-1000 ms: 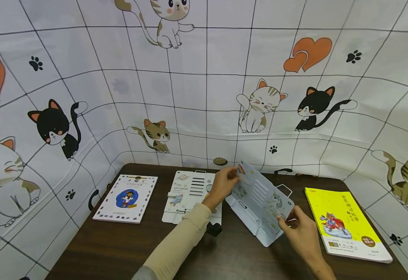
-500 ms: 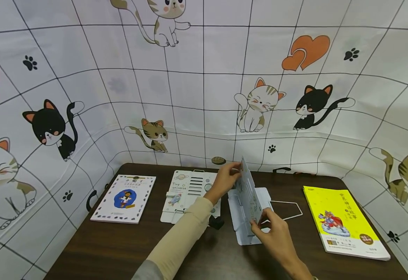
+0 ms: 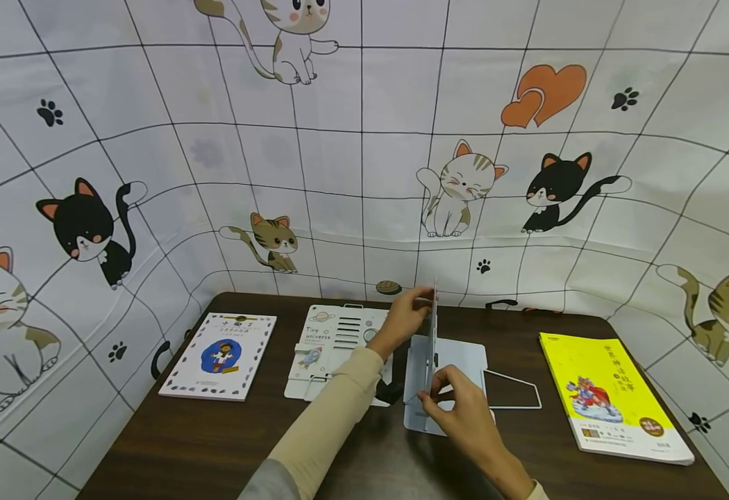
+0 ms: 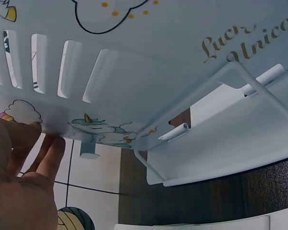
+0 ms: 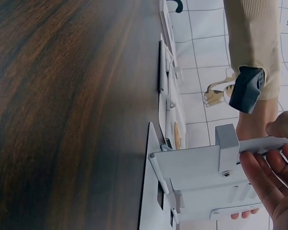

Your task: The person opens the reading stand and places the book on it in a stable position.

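A white folding book stand (image 3: 458, 357) stands on the table with its panel raised upright, edge-on to the head view. My left hand (image 3: 402, 319) pinches the panel's far edge between thumb and fingers. At the near edge, my right hand (image 3: 464, 413) pinches the same panel. Unicorn prints, slots and gold lettering show on the panel (image 4: 134, 81) in the left wrist view, along with a bent wire rest near the base. From the right wrist, the panel's plain back (image 5: 197, 167) appears hinged to the base. A wire leg (image 3: 527, 389) sticks out to the right.
Left of my hands lies a flat second book stand (image 3: 323, 340) with "Tiny universe" print, partly behind my left arm. A white-covered book (image 3: 222, 357) is at the table's left, a yellow book (image 3: 614, 396) at its right. A cat-patterned cloth (image 3: 396, 173) hangs behind.
The stand has turned and its base now lies flat on the table. Its panel has swung from a tilt to upright, and my right hand has moved left with it.
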Action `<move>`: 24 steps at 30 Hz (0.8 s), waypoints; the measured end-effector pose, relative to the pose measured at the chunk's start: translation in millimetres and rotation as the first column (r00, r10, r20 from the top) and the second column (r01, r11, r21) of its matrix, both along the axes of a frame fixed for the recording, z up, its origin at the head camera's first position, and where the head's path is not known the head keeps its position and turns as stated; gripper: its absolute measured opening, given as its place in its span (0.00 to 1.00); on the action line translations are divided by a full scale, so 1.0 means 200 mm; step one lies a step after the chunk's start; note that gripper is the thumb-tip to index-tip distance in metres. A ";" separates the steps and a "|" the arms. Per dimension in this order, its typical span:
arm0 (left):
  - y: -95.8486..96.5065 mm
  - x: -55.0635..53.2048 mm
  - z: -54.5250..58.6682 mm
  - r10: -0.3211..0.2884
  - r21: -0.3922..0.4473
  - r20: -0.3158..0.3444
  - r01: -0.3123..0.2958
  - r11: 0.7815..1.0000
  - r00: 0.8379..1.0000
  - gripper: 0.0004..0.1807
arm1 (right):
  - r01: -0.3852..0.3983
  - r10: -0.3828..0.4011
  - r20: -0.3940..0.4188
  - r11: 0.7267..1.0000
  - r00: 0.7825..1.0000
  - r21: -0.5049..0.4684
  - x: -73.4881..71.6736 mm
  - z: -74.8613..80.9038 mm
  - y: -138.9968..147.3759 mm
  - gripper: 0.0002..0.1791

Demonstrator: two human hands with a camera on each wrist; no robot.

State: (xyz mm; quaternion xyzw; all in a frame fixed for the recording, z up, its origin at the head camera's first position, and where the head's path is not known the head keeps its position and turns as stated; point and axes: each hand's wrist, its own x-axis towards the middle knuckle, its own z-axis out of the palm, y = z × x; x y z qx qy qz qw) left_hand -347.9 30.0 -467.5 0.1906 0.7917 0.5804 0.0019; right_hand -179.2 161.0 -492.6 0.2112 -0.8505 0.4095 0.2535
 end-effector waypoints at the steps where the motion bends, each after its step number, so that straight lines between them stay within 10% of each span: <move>1: -0.01 0.00 0.00 -0.005 0.005 -0.005 0.005 1.000 1.000 0.22 | -0.001 0.001 0.003 1.000 1.000 -0.006 0.00 0.00 0.00 0.22; 9: -0.09 0.09 -0.01 -0.007 0.020 -0.024 0.007 1.000 1.000 0.22 | 0.001 0.000 0.025 1.000 1.000 -0.031 0.02 0.01 0.00 0.22; 24: -0.29 0.56 0.00 -0.197 -0.014 -0.124 0.196 0.980 0.973 0.15 | 0.017 -0.010 0.089 0.997 0.996 -0.076 0.03 0.01 0.00 0.21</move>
